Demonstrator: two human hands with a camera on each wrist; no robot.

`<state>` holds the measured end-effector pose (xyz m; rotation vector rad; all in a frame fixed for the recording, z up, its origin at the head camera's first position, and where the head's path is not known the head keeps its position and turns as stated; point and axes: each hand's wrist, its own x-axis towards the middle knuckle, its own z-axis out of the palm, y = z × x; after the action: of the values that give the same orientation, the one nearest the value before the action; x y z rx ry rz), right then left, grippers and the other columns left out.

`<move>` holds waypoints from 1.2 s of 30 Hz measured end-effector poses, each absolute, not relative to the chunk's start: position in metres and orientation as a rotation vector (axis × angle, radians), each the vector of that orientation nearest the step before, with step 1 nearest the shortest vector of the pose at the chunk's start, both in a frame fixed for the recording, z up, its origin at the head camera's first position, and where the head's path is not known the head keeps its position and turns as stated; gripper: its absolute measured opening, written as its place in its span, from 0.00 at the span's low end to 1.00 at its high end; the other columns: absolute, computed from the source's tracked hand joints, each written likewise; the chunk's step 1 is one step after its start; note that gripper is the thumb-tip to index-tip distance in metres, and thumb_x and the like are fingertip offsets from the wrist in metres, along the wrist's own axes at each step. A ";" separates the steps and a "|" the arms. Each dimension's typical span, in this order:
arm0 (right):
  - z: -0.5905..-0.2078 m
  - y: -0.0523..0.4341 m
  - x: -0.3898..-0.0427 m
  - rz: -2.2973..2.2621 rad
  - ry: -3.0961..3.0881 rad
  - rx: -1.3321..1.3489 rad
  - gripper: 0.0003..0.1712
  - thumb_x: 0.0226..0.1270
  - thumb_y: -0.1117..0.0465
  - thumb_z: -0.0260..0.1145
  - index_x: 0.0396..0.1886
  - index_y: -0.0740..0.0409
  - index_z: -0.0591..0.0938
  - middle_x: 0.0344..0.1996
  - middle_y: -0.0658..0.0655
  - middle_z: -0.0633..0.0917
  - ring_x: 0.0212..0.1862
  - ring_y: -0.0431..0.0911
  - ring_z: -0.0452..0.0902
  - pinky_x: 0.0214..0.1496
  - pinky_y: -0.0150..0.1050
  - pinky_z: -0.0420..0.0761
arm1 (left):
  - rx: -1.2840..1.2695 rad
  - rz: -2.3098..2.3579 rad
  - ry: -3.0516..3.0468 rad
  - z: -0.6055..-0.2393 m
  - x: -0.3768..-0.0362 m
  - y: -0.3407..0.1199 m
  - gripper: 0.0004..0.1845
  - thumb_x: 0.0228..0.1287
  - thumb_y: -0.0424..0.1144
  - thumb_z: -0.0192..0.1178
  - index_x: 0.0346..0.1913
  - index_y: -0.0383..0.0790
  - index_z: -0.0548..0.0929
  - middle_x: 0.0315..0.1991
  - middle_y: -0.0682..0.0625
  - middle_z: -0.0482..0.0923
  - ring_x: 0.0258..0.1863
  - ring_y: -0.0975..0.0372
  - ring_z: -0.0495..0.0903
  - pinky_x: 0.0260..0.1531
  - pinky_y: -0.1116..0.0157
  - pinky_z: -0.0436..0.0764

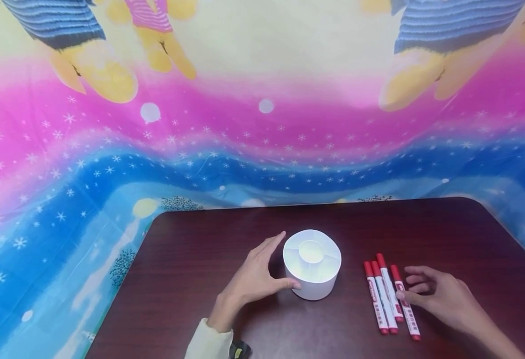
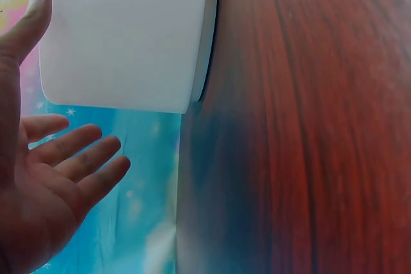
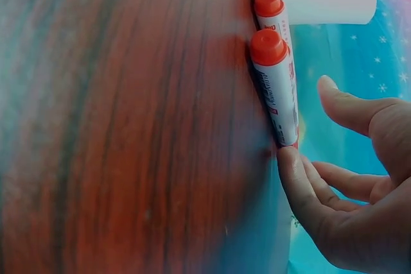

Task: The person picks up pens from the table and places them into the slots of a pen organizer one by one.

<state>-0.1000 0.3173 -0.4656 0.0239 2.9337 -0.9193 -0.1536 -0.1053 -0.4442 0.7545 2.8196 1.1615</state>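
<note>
A white round pen organizer (image 1: 316, 290), divided into compartments around a central cup, stands upright on the table. My left hand (image 1: 255, 274) spreads around its left side, thumb at the front of the wall and fingers extended behind. In the left wrist view, the organizer's smooth wall (image 2: 128, 36) lies beyond the thumb and the spread fingers (image 2: 106, 181). Several red-capped white markers lie side by side to the right. Beside the rightmost marker (image 1: 408, 314) is my right hand (image 1: 446, 299), loosely bent. The right wrist view puts a fingertip at that marker's (image 3: 276, 97) far end, the thumb apart.
The dark red-brown wooden table (image 1: 190, 254) has rounded back corners. Behind it hangs a colorful cloth (image 1: 262, 134) in pink and blue with snowflakes. A black strap (image 1: 240, 349) sits at the left cuff.
</note>
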 end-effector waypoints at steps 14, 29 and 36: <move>-0.470 0.316 -0.113 -0.893 2.838 0.118 0.44 0.55 0.39 0.85 0.60 0.67 0.85 0.40 0.51 0.91 0.37 0.40 0.87 0.36 0.36 0.79 | 0.769 1.196 2.764 -0.450 -0.156 -0.101 0.60 0.50 0.61 0.84 0.83 0.46 0.66 0.78 0.50 0.73 0.77 0.55 0.74 0.75 0.46 0.76; -0.472 0.312 -0.114 -1.197 2.631 0.203 0.37 0.63 0.58 0.83 0.63 0.77 0.80 0.39 0.54 0.89 0.37 0.41 0.89 0.36 0.39 0.92 | 0.749 1.209 2.745 -0.452 -0.156 -0.100 0.60 0.50 0.62 0.84 0.84 0.48 0.65 0.78 0.53 0.74 0.77 0.57 0.74 0.76 0.47 0.76; -0.470 0.313 -0.114 -1.255 2.569 0.197 0.31 0.67 0.63 0.78 0.63 0.77 0.80 0.39 0.55 0.91 0.38 0.41 0.89 0.38 0.39 0.92 | 0.757 1.219 2.743 -0.452 -0.157 -0.100 0.59 0.50 0.61 0.84 0.84 0.52 0.65 0.77 0.54 0.74 0.77 0.59 0.74 0.76 0.49 0.76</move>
<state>-0.1145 0.3129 -0.4704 0.1966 2.5688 -1.2552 -0.1569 -0.0997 -0.4517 0.7569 2.7430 1.2190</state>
